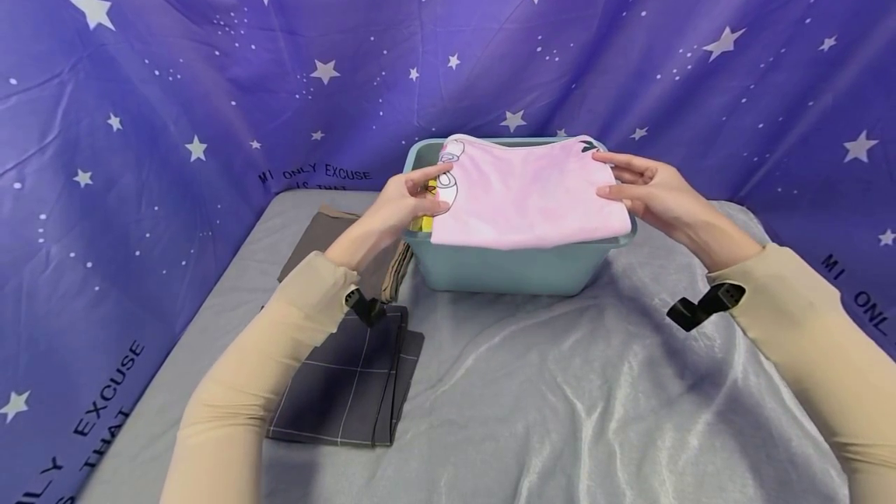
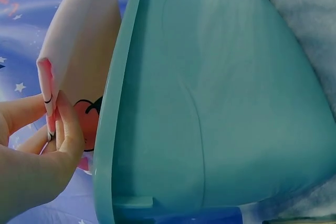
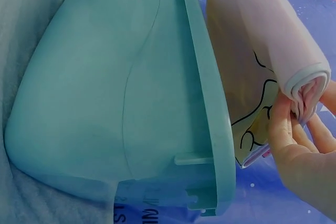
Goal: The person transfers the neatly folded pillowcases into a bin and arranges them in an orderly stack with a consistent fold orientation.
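A folded pink garment (image 1: 525, 193) with a cartoon print at its left end spans the opening of a teal plastic bin (image 1: 504, 271). My left hand (image 1: 399, 208) pinches the garment's left edge between thumb and fingers. At the opposite edge, my right hand (image 1: 654, 189) grips it the same way. In the right wrist view, the rolled end of the pink garment (image 3: 310, 85) shows several layers between the fingertips. The left wrist view has its other end just above the bin's rim (image 2: 118, 103). A yellow patch (image 1: 423, 222) shows beside the garment's left edge; most of the bin's inside is hidden.
Left of the bin lies a folded brown cloth (image 1: 318, 239), partly behind my left arm. Nearer to me is a folded dark checked cloth (image 1: 343, 395). A wrinkled grey sheet (image 1: 532, 411) covers the surface. Behind hangs a purple star-patterned curtain (image 1: 378, 37).
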`<state>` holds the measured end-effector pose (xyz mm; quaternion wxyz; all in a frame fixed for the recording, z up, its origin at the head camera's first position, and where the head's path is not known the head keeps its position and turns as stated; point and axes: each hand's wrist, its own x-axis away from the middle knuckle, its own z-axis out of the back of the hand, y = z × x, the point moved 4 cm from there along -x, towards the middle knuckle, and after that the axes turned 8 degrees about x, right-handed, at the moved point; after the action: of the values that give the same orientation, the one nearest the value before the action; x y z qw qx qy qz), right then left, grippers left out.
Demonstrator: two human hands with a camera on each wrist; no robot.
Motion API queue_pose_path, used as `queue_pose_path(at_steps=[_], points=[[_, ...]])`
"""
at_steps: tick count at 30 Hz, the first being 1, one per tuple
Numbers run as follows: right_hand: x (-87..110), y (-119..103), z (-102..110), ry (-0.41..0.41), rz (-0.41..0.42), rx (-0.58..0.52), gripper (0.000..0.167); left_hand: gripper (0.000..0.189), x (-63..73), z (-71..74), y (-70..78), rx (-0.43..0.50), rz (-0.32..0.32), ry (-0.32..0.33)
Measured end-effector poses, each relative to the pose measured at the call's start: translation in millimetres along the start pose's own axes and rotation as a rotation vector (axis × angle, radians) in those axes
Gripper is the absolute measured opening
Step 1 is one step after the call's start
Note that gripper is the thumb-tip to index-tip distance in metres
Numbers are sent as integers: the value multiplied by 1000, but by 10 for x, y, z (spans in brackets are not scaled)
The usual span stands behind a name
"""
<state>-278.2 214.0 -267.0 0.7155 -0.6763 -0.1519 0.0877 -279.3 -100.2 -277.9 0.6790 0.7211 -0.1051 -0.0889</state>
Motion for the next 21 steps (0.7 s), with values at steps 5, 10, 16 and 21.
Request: queue_pose_path(at_steps=[5,10,16,21], points=[[-41,-27,7,3,-17,45,52,57,-51,7,26,-15,22,32],[-100,-60,14,20,-30,87,57,58,-95,9,56,-17,31,22],[-172,-89,10,19,-33,128,61,58,-149,32,69,-27,30,39],[-222,-102,7,28,-35,164,64,58,-198,49,69,-26,36,60]])
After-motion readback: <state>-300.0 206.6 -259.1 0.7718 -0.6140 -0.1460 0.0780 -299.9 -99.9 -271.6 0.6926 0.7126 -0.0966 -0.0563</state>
